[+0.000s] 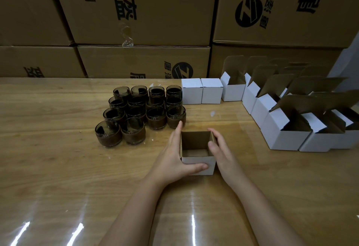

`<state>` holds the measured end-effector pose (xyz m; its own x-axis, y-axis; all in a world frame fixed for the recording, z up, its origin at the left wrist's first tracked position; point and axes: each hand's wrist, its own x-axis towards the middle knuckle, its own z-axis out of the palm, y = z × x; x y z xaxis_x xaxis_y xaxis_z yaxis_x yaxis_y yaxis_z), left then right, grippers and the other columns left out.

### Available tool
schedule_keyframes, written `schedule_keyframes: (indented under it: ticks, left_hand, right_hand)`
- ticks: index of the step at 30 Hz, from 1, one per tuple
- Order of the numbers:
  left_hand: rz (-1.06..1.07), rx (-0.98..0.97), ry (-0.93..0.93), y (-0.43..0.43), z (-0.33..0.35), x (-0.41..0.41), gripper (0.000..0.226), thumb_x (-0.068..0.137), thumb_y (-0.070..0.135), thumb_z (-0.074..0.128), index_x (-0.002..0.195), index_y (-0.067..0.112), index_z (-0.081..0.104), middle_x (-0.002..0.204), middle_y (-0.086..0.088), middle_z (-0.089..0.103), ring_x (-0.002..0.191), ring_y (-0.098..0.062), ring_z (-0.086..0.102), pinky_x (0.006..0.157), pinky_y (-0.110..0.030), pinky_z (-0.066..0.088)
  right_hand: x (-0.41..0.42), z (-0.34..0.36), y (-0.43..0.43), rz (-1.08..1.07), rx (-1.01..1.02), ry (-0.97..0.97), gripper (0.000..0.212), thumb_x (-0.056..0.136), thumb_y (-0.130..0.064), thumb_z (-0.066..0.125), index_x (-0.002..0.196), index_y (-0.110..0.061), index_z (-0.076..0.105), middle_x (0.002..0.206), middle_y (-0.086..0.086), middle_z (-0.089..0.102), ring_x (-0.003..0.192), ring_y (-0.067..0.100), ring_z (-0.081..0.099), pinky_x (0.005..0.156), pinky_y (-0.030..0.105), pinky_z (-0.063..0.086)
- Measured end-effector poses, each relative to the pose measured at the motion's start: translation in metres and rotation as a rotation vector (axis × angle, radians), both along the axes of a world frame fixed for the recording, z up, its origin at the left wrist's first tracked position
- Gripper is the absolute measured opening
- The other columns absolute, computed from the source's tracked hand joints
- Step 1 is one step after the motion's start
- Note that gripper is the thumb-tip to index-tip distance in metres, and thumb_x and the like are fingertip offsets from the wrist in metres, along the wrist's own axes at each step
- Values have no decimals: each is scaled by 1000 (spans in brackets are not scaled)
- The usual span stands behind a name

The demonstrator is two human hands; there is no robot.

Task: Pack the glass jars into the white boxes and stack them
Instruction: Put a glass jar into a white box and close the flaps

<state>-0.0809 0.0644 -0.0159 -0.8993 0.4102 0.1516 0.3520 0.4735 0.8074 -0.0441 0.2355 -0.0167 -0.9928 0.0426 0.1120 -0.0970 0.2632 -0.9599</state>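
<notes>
An open white box [202, 165] with a brown inside stands in the middle of the wooden table; no jar shows inside it. My left hand [174, 158] holds its left side, fingers along the wall and thumb across the front face. My right hand [221, 152] lies flat against its right side with straight fingers. Several dark glass jars [144, 112] stand in rows just behind and left of the box. Two closed white boxes [202, 91] sit side by side at the back.
Several open white boxes [287, 136] with raised flaps stand in rows at the right. Large brown cartons [143, 12] are stacked as a wall behind the glossy wooden table [58, 168].
</notes>
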Motion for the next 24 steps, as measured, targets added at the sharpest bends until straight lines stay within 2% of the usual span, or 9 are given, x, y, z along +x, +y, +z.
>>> schedule_keyframes:
  ticks: [2,7,9,11,13,15,18,21,24]
  left_hand:
    - [-1,31,-39,0,0,0,128,45,79,72,142,56,-8,154,23,10,136,5,17,104,-19,24]
    - [-17,81,-63,-1,0,0,115,51,71,75,141,56,7,144,28,22,125,15,27,90,-4,26]
    - [-13,89,-55,-1,0,1,109,54,68,76,140,56,11,141,28,25,125,12,30,93,-7,28]
    - [-2,87,-40,0,0,2,105,56,66,74,140,53,13,141,26,27,128,7,31,96,-12,30]
    - [-1,78,-32,0,0,2,107,56,66,72,143,49,11,141,24,26,129,5,28,98,-14,29]
    - [-14,61,-36,-1,1,3,112,56,65,70,146,47,6,143,24,21,132,6,23,102,-17,27]
    - [-49,13,-69,-4,4,0,119,55,63,72,145,50,-5,153,17,14,140,-2,17,112,-28,27]
    - [-55,-65,-78,-6,6,-2,124,53,64,73,143,52,-11,159,13,6,145,-10,12,117,-38,25]
    - [-63,-92,-80,-6,10,-3,126,53,65,75,145,49,-10,159,15,5,145,-10,12,117,-38,23]
  right_hand:
    - [2,2,0,32,56,-2,78,67,-75,48,138,-49,25,134,-31,35,119,-22,33,98,12,32]
    - [3,0,1,31,131,-15,96,61,-72,62,144,-47,20,143,-17,38,131,3,38,106,31,38]
    - [2,0,1,25,150,-12,95,60,-73,62,143,-49,21,142,-20,37,131,2,36,106,30,37]
    - [1,0,1,35,157,-9,98,59,-72,64,142,-53,17,139,-32,31,130,-8,31,103,21,33]
    - [1,0,1,53,168,-3,105,56,-72,68,143,-56,11,133,-47,21,125,-22,22,100,15,27]
    - [0,0,1,62,184,-13,107,54,-73,69,141,-60,7,129,-52,13,126,-22,18,101,15,23]
    - [0,0,2,73,208,-30,107,53,-75,69,137,-66,3,131,-52,8,131,-13,12,103,20,20]
    - [0,-1,2,69,213,-39,111,48,-82,67,138,-65,3,139,-41,10,133,-9,12,105,23,20]
    - [0,-1,2,66,208,-37,114,47,-85,65,141,-60,5,141,-37,14,134,-7,15,105,22,22]
